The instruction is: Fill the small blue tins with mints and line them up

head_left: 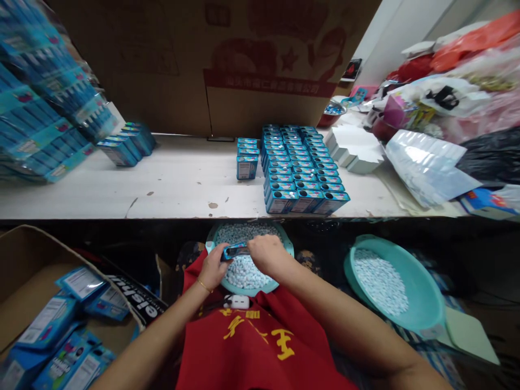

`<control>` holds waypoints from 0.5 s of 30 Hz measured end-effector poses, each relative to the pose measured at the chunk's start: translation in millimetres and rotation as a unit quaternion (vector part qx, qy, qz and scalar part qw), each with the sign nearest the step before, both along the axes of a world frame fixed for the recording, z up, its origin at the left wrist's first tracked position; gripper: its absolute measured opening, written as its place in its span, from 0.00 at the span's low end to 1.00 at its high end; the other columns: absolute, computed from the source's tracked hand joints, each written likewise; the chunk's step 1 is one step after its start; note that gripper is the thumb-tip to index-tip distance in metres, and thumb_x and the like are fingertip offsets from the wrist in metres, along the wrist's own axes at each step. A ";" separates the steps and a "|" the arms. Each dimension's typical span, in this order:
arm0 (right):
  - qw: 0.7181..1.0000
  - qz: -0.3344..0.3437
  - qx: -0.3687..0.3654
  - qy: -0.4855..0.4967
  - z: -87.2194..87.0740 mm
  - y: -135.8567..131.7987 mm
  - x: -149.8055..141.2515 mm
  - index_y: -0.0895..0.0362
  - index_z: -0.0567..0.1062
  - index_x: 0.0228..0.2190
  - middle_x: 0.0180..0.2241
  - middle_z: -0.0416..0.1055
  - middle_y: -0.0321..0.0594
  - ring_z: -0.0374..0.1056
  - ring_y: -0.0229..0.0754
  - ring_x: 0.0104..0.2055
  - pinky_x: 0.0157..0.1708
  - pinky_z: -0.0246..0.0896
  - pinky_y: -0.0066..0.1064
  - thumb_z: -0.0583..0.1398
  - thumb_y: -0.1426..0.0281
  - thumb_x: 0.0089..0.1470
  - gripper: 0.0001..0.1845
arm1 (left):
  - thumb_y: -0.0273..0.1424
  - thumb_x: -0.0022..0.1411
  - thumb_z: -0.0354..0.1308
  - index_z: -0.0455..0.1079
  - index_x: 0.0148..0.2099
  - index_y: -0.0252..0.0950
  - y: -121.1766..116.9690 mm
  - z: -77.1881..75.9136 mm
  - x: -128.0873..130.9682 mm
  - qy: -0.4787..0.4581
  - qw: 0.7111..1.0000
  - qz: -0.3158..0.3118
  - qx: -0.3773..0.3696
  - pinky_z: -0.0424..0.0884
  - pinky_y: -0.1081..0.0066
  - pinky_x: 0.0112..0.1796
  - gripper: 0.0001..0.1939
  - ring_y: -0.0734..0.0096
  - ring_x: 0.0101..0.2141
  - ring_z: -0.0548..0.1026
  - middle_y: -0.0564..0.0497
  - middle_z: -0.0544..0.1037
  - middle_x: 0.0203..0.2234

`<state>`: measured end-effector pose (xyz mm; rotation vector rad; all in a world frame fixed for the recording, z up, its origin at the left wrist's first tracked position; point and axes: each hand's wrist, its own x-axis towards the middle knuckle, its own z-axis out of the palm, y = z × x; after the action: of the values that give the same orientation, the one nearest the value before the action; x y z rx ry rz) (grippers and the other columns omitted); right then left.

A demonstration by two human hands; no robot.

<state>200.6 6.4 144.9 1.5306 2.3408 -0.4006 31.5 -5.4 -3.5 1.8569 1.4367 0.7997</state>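
My left hand (214, 267) grips a small blue tin (229, 251), fingers wrapped around its side. Close on its right, my right hand (268, 253) is closed in a fist, knuckles up; a dark, flat piece shows between it and the tin, too small to identify. Both hands are above a turquoise basin (289, 248) full of small pale blue and white candies (247, 272). On the white table ahead stand tight rows of blue tins (303, 170). Beside them is a short row of similar tins (247, 158).
A large cardboard box (195, 65) backs the table. Blue packs (40, 124) are stacked left, near several tins (128, 143). An open carton (24, 238) holds blue boxes at lower left. Another turquoise basin (426, 295) with candies stands right. White cards (355, 146) and plastic bags lie at the right.
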 end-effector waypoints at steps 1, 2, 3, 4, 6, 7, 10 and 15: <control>1.000 -0.005 0.010 0.010 0.3 -1.1 6.0 0.60 0.72 0.35 0.34 0.71 0.50 0.67 0.42 0.37 0.35 0.58 0.30 0.48 0.76 0.49 0.15 | 0.28 0.49 0.51 0.60 0.46 0.36 -0.6 3.4 -1.7 -0.006 1.000 0.003 -0.001 0.62 0.63 0.44 0.18 0.63 0.43 0.67 0.46 0.69 0.41; 0.999 -0.014 0.021 0.023 -0.3 -2.3 14.6 0.58 0.72 0.35 0.34 0.71 0.48 0.67 0.42 0.37 0.34 0.58 0.29 0.48 0.76 0.48 0.15 | 0.28 0.49 0.51 0.60 0.45 0.36 -1.1 8.5 -3.8 -0.012 1.000 0.005 -0.003 0.62 0.63 0.44 0.18 0.63 0.42 0.67 0.46 0.69 0.41; 0.999 -0.027 0.029 0.036 -1.9 -3.4 25.3 0.56 0.72 0.35 0.35 0.72 0.45 0.67 0.42 0.37 0.34 0.57 0.29 0.48 0.77 0.48 0.16 | 0.28 0.50 0.52 0.60 0.45 0.36 -0.9 15.5 -6.0 -0.020 1.000 0.008 -0.005 0.62 0.63 0.44 0.18 0.64 0.42 0.67 0.46 0.69 0.40; 0.997 -0.044 0.034 0.052 -4.7 -4.4 37.6 0.54 0.71 0.37 0.36 0.71 0.43 0.67 0.41 0.37 0.34 0.57 0.28 0.48 0.76 0.48 0.17 | 0.29 0.50 0.52 0.60 0.45 0.37 0.3 24.0 -8.1 -0.029 0.999 0.011 -0.007 0.62 0.64 0.44 0.18 0.64 0.42 0.68 0.47 0.69 0.40; 0.992 -0.089 0.035 0.085 -13.8 -5.6 62.7 0.50 0.70 0.40 0.38 0.71 0.39 0.66 0.40 0.40 0.35 0.55 0.26 0.47 0.74 0.51 0.18 | 0.31 0.50 0.53 0.60 0.45 0.38 7.9 44.5 -10.5 -0.051 0.999 0.019 -0.004 0.63 0.65 0.43 0.18 0.65 0.40 0.68 0.48 0.69 0.39; 0.988 -0.114 0.030 0.099 -20.0 -6.0 73.8 0.49 0.69 0.41 0.39 0.71 0.38 0.65 0.39 0.40 0.35 0.55 0.25 0.46 0.72 0.52 0.18 | 0.31 0.50 0.53 0.60 0.45 0.38 15.2 55.1 -10.2 -0.060 0.998 0.020 0.002 0.63 0.66 0.42 0.18 0.66 0.39 0.69 0.48 0.70 0.39; 0.976 -0.181 0.012 0.118 -43.8 -7.6 93.6 0.49 0.70 0.40 0.37 0.72 0.38 0.65 0.38 0.41 0.35 0.53 0.24 0.46 0.69 0.54 0.18 | 0.33 0.49 0.54 0.60 0.45 0.37 54.0 80.4 -0.6 -0.075 0.996 0.014 0.036 0.64 0.69 0.40 0.18 0.69 0.36 0.69 0.50 0.70 0.35; 0.965 -0.222 -0.012 0.142 -87.1 -20.7 87.7 0.49 0.72 0.38 0.36 0.72 0.38 0.66 0.38 0.40 0.34 0.53 0.23 0.46 0.71 0.53 0.17 | 0.33 0.46 0.56 0.61 0.42 0.34 160.4 88.6 35.5 -0.098 0.993 0.006 0.068 0.65 0.71 0.37 0.19 0.72 0.33 0.68 0.53 0.70 0.30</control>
<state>288.4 -14.2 57.8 2.1090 2.1567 -0.7967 67.0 155.0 85.0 1.8147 1.2985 1.0780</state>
